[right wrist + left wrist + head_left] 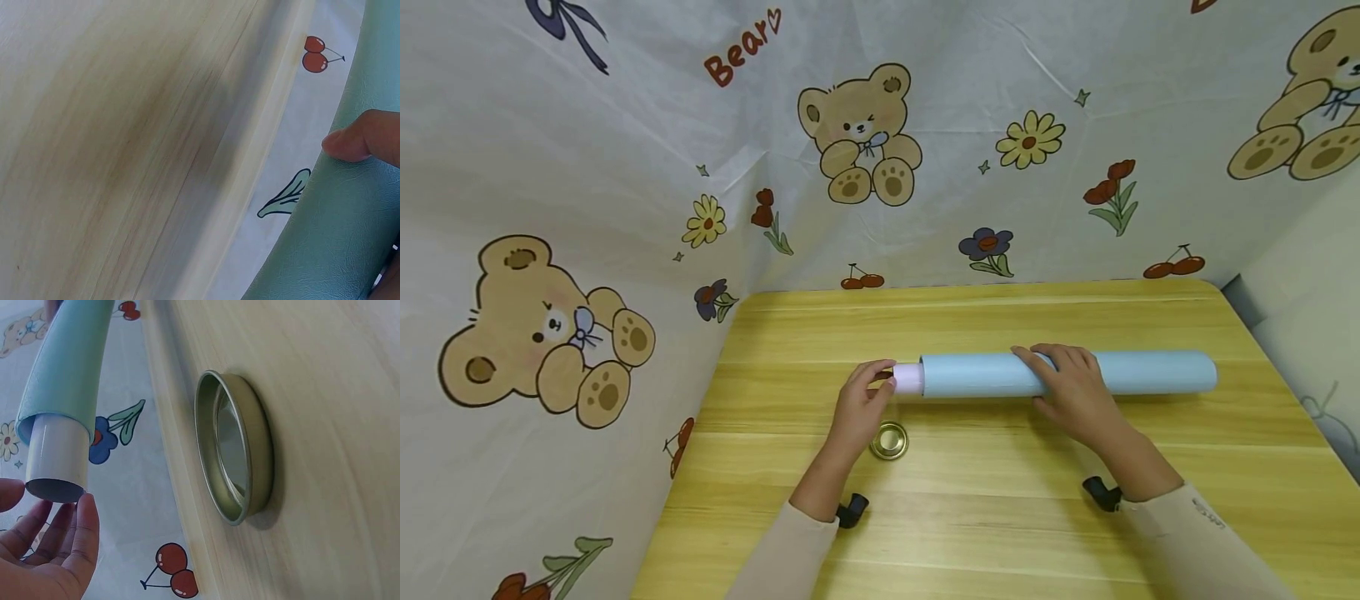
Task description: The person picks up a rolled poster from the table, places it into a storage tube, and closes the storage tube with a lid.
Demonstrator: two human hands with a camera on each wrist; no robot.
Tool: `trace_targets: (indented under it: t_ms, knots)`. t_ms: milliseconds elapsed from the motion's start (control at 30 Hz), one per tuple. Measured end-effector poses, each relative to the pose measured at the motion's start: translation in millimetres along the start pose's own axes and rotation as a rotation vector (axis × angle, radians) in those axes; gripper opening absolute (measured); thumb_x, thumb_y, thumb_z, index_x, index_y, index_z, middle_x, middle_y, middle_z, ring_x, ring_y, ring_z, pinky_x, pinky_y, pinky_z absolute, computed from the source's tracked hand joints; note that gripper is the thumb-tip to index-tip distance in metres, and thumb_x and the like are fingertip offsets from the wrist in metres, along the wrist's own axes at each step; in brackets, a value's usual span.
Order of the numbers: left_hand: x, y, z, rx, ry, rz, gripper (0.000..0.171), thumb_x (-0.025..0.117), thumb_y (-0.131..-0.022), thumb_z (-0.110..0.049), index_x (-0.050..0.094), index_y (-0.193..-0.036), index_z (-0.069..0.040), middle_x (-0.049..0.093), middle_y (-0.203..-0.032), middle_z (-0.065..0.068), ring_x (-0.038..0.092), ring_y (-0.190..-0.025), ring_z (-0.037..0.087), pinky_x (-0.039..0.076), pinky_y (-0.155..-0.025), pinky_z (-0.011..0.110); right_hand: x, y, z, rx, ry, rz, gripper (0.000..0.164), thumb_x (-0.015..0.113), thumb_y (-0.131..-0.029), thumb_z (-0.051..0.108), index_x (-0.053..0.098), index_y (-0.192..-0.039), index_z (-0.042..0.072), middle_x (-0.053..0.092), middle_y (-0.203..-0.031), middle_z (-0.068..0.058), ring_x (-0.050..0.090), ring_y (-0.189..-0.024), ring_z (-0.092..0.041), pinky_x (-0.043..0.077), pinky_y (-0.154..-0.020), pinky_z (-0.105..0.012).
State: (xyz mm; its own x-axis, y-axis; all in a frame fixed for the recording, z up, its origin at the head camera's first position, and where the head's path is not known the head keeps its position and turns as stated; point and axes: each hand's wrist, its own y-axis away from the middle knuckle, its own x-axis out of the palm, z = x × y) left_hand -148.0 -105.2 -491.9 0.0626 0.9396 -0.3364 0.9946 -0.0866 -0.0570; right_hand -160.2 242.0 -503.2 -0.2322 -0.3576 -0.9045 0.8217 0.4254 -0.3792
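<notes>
A long light blue roll (985, 375) with a leather-like surface is held level above the table. From its left end sticks out a narrower pale lilac tube (908, 378), its hollow end visible in the left wrist view. My left hand (859, 402) pinches the tube's rim between thumb and fingertips. My right hand (1071, 392) grips the roll around its middle, the thumb (350, 145) lying along its surface in the right wrist view. Just below the left hand, a round gold-coloured metal lid (256, 450) lies on the table, its hollow side up.
The wooden table (985, 517) has a light yellow grain. Behind and to the left hangs a white cloth (940, 50) printed with bears and flowers, meeting the table's far edge. Black wrist mounts (853, 511) sit at both forearms.
</notes>
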Motion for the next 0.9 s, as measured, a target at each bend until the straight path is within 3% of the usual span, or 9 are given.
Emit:
trace_targets:
  t_ms: [200,300,433,533,633,733,833,900]
  knots:
    - [3.3,0.3,-0.6,-0.001,0.007,0.012,0.029,0.06,-0.103,-0.022,0.065,-0.131,-0.019,0.061,-0.135,0.001,0.061,-0.123,0.022,0.056,-0.095,0.041,0,-1,1,0.002,-0.004,0.002,0.096,0.093,-0.065,0.005,0.047,-0.149,0.019,0.055,-0.132,-0.02,0.05,-0.12,-0.044,0.031,-0.104,-0.064]
    - [4.9,0.5,-1.2,0.008,0.005,0.027,0.03,0.059,-0.103,-0.023,0.065,-0.133,-0.017,0.061,-0.135,0.001,0.06,-0.123,0.022,0.055,-0.096,0.042,1,-1,1,0.003,-0.005,0.006,0.095,0.092,-0.066,0.005,0.047,-0.149,0.019,0.055,-0.132,-0.02,0.05,-0.12,-0.044,0.031,-0.104,-0.064]
    - [6.7,1.3,-3.8,0.026,-0.015,0.056,0.032,0.051,-0.106,-0.018,0.064,-0.136,-0.015,0.061,-0.136,-0.001,0.06,-0.125,0.021,0.054,-0.097,0.038,1,-1,2,0.006,-0.006,0.008,0.094,0.092,-0.066,0.006,0.048,-0.148,0.019,0.054,-0.132,-0.02,0.05,-0.12,-0.044,0.031,-0.105,-0.064]
    - [8.5,1.9,-4.7,0.03,-0.033,0.08,0.037,0.044,-0.106,-0.011,0.063,-0.137,-0.017,0.061,-0.136,-0.001,0.06,-0.123,0.022,0.055,-0.091,0.031,1,-2,4,0.003,-0.012,0.009,0.095,0.092,-0.066,0.005,0.048,-0.148,0.019,0.055,-0.132,-0.02,0.05,-0.12,-0.044,0.031,-0.105,-0.064]
    - [10.4,2.1,-4.9,0.026,-0.055,0.102,0.044,0.04,-0.105,-0.005,0.063,-0.138,-0.021,0.062,-0.135,-0.002,0.064,-0.094,0.02,0.051,-0.072,0.024,2,-2,5,0.001,-0.018,0.013,0.095,0.092,-0.066,0.005,0.048,-0.149,0.019,0.055,-0.133,-0.02,0.05,-0.12,-0.044,0.031,-0.105,-0.065]
    - [12.4,2.1,-4.5,0.02,-0.081,0.116,0.046,0.039,-0.104,-0.003,0.062,-0.139,-0.022,0.061,-0.138,-0.002,0.05,-0.062,0.018,0.042,-0.056,0.022,2,-2,7,0.004,-0.019,0.021,0.095,0.092,-0.066,0.005,0.047,-0.149,0.02,0.055,-0.133,-0.02,0.05,-0.121,-0.044,0.03,-0.105,-0.065]
    - [14.7,2.5,-4.0,0.019,-0.098,0.125,0.045,0.037,-0.105,-0.004,0.06,-0.141,-0.018,0.058,-0.144,0.0,0.044,-0.059,0.017,0.043,-0.057,0.024,2,-3,8,0.007,-0.023,0.028,0.096,0.092,-0.067,0.005,0.047,-0.149,0.02,0.055,-0.133,-0.02,0.049,-0.121,-0.044,0.03,-0.106,-0.065]
    - [16.2,3.2,-4.2,0.017,-0.104,0.128,0.043,0.037,-0.106,-0.006,0.059,-0.142,-0.014,0.057,-0.146,0.002,0.057,-0.077,0.019,0.049,-0.07,0.028,2,-3,9,0.007,-0.023,0.03,0.096,0.092,-0.066,0.005,0.047,-0.149,0.02,0.055,-0.133,-0.02,0.05,-0.122,-0.044,0.03,-0.106,-0.065]
